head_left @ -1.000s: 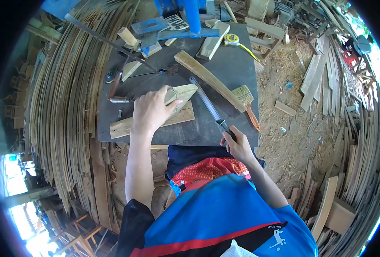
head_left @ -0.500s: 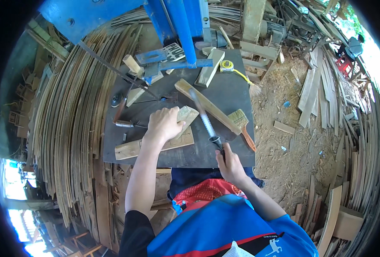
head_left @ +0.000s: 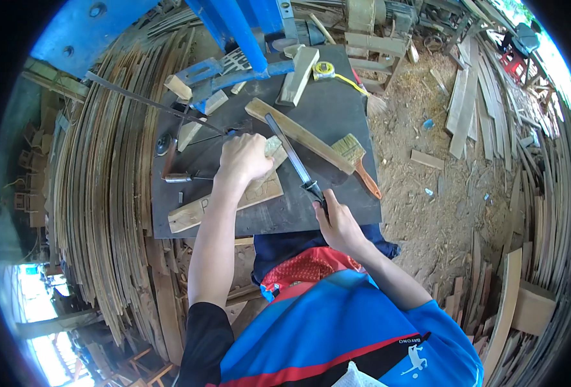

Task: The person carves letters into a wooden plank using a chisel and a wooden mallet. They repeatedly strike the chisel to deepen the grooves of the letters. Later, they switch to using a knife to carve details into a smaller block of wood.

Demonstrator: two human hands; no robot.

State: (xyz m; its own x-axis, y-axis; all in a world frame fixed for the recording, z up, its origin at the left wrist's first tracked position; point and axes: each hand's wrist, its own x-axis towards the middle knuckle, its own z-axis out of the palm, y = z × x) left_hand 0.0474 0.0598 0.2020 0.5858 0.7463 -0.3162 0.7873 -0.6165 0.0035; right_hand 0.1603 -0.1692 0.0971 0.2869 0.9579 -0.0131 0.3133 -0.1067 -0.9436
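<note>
Dark and flat, the tabletop [head_left: 337, 103] spans the middle of the frame, between stacked wooden strips [head_left: 115, 180] at left and a shaving-strewn floor [head_left: 450, 200] at right. Near the table's centre sits a small wood piece [head_left: 277, 152], gripped from above by the left hand [head_left: 244, 158], over a flat board [head_left: 227, 206]. Closed around its black handle, the right hand [head_left: 338, 222] holds a long metal tool [head_left: 289, 147], its blade just beside the small piece; whether they touch cannot be told. Close by on the right lie a wooden bar [head_left: 305, 140] and a brush [head_left: 348, 149]. Farther up are a wood block [head_left: 298, 76] and a yellow tape measure [head_left: 324, 70]. At upper left, a saw blade [head_left: 150, 102] slants down to the table, beside blue machine parts [head_left: 237, 32]. Handwritten marks show on the board; printed characters cover a plate [head_left: 235, 61] near the top, and small white lettering crosses the blue shirt [head_left: 337, 322].
</note>
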